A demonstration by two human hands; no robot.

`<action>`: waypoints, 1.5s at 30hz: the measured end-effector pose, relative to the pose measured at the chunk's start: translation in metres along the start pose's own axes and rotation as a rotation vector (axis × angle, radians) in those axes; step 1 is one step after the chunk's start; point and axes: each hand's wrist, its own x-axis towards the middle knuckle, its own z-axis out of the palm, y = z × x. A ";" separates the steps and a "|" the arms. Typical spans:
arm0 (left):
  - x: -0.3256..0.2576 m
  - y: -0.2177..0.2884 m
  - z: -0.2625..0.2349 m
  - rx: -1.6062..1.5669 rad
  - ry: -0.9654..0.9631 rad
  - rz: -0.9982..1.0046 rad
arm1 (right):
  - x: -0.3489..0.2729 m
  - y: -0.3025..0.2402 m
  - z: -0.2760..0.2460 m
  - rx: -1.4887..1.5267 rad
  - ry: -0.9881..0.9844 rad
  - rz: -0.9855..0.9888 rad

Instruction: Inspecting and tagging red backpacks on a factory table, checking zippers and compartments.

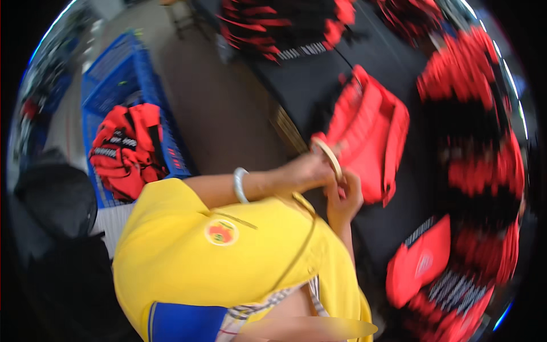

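Observation:
A red garment [370,131] lies on a black table [307,85]. My left hand [307,169], with a pale bangle on the wrist, pinches a beige measuring tape [330,158] against the garment's near edge. My right hand [343,200] is just below it, closed on the tape and touching the garment's lower edge. The tape trails back across my yellow shirt [228,256]. The picture is blurred by motion, so the fingers are not sharp.
Stacks of red and black garments [478,142] fill the table's right side, with more at the top [273,23]. A folded red piece [419,259] lies lower right. A blue crate [137,74] on the floor holds red clothes [125,148]. A dark rounded object [54,196] sits at the left.

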 end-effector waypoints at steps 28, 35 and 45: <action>0.010 0.006 0.022 0.720 -0.171 0.074 | -0.023 0.018 -0.024 0.035 0.029 -0.070; 0.005 0.009 0.027 0.895 -0.192 0.142 | -0.024 0.018 -0.023 -0.004 0.048 -0.093; 0.006 0.003 0.022 0.134 -0.109 -0.116 | -0.026 0.010 -0.019 0.052 0.119 -0.081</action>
